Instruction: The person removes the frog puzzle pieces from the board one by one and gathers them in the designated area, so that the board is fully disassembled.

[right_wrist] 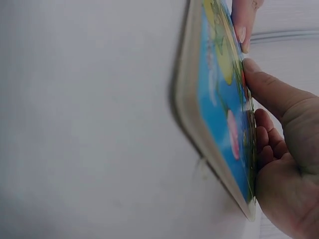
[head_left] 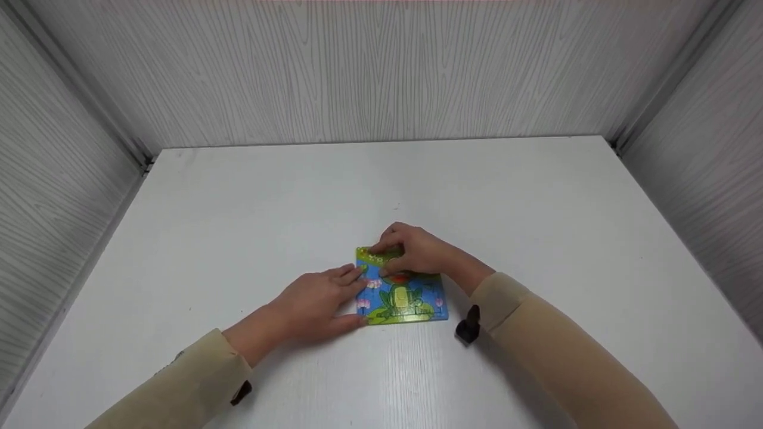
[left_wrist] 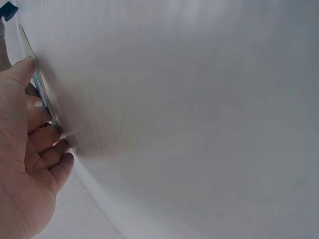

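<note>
A small flat frog jigsaw puzzle point(head_left: 402, 298) lies on the white table, showing a green frog, pink flowers and a blue background. Along its left edge, my left hand point(head_left: 316, 301) rests with thumb and fingertips touching the border; the left wrist view shows that hand point(left_wrist: 30, 134) against the thin board edge. My right hand point(head_left: 420, 250) reaches over the puzzle's upper part, thumb and index finger apart on its surface, covering the upper right. In the right wrist view, the right thumb point(right_wrist: 271, 89) touches the picture side, and the other fingers bend close to the board.
The white tabletop point(head_left: 268, 196) surrounds the puzzle. Grey wood-grain panels stand behind point(head_left: 381, 71) and at both sides. Dark straps hang at the cuffs of both beige sleeves point(head_left: 536, 333).
</note>
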The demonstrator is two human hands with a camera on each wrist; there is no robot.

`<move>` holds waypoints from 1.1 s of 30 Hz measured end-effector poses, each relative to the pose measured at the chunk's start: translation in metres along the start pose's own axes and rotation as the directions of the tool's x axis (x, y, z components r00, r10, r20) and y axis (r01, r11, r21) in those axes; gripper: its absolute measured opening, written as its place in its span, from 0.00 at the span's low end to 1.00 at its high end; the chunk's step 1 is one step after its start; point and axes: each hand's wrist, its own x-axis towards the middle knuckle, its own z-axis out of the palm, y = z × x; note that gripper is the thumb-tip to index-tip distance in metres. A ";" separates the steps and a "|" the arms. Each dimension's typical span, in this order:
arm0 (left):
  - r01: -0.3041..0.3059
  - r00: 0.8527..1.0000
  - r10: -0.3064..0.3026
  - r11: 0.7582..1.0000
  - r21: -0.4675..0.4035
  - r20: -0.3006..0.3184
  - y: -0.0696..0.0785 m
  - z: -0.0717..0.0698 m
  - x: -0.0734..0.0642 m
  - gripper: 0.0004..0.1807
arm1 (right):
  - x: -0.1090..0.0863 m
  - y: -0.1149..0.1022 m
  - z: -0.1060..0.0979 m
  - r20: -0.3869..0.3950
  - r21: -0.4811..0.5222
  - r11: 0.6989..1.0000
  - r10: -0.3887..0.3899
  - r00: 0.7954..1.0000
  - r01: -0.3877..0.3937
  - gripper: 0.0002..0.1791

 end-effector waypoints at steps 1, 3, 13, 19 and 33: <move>0.000 1.000 0.000 1.000 0.000 0.000 0.000 0.000 0.000 0.44 | 0.000 0.000 0.000 0.000 -0.001 1.000 -0.005 1.000 0.005 0.24; 0.002 1.000 -0.002 1.000 0.000 0.000 0.000 0.000 0.000 0.44 | 0.000 0.000 0.001 0.000 -0.003 1.000 -0.013 1.000 0.013 0.24; -0.002 1.000 0.002 1.000 -0.005 -0.006 0.001 -0.002 0.000 0.44 | 0.001 -0.002 0.000 0.021 0.003 1.000 -0.025 0.999 0.025 0.24; 0.007 1.000 -0.007 1.000 -0.004 -0.005 0.001 -0.001 0.000 0.44 | 0.002 -0.002 0.002 0.028 0.053 0.998 -0.038 0.999 0.037 0.24; -0.014 1.000 0.014 1.000 -0.004 -0.026 -0.002 0.001 0.000 0.43 | 0.002 0.000 0.003 0.004 0.101 0.994 -0.038 0.999 0.037 0.25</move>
